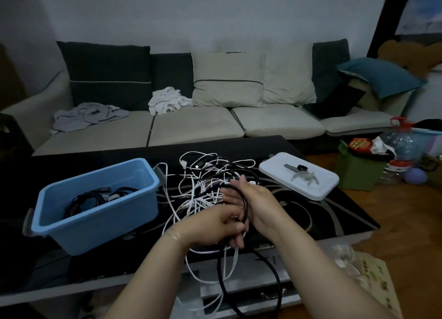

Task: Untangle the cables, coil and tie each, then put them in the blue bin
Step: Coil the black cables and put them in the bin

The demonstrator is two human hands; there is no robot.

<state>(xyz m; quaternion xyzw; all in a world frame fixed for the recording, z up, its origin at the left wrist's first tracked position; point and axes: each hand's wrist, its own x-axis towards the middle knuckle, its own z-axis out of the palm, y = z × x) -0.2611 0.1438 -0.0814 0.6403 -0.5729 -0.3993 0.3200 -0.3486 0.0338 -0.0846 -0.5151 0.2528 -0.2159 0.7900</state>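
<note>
A tangle of white and black cables point(205, 175) lies on the black glass table point(334, 213). Over its near part, my left hand point(215, 225) grips loops of a black cable point(245, 206) at their lower end. My right hand point(253, 201) stands upright with straight fingers inside those loops, which pass around it. The black cable's loose end point(270, 271) hangs over the table's front edge. The blue bin point(95, 213) stands at the left of the table with coiled black cables point(91, 199) in it.
A white lid point(311, 189) lies at the table's right with grey ties and a small dark object on it. White cable loops point(210, 275) droop off the front edge. A sofa stands behind the table. A green box and bottles are on the floor at right.
</note>
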